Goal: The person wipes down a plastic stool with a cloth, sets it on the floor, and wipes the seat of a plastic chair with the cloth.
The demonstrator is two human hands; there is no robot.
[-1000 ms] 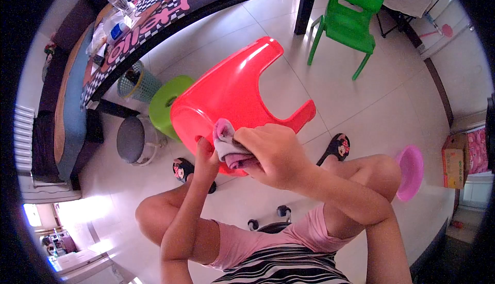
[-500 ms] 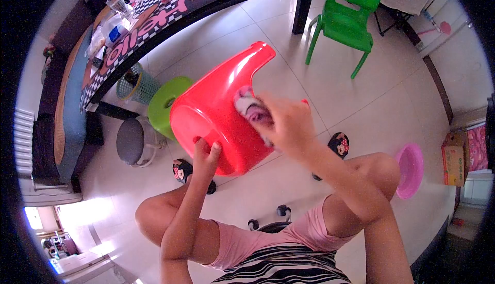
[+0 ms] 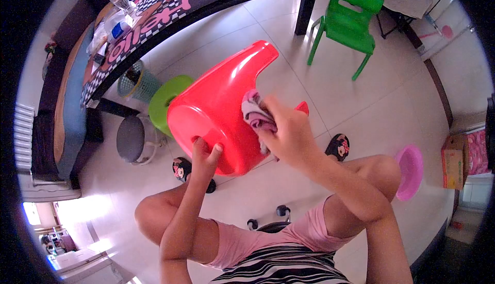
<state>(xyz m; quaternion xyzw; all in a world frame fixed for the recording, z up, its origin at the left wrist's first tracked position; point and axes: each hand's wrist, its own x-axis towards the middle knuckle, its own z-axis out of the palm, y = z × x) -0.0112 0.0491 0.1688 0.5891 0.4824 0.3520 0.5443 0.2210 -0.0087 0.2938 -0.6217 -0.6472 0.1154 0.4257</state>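
Observation:
A red plastic stool (image 3: 227, 103) is held tilted on its side above the floor, its round seat turned toward me and its legs pointing up and to the right. My left hand (image 3: 204, 155) grips it at the seat hole, fingers in the hole and thumb outside on the seat. Bunched in my right hand (image 3: 289, 132) is a pink, white and dark patterned cloth (image 3: 256, 114), pressed against the stool's side. The right fingers are closed round the cloth and cover part of it.
Behind the stool a green stool (image 3: 160, 106) and a grey-topped stool (image 3: 130, 139) stand by a table (image 3: 178, 13). A green chair (image 3: 350, 23) is at the upper right. On the floor at right are a pink basin (image 3: 410, 173) and a cardboard box (image 3: 454, 163).
My right hand and the cloth have shifted slightly right and down along the stool's side. The left hand keeps its grip, and the stool has barely moved.

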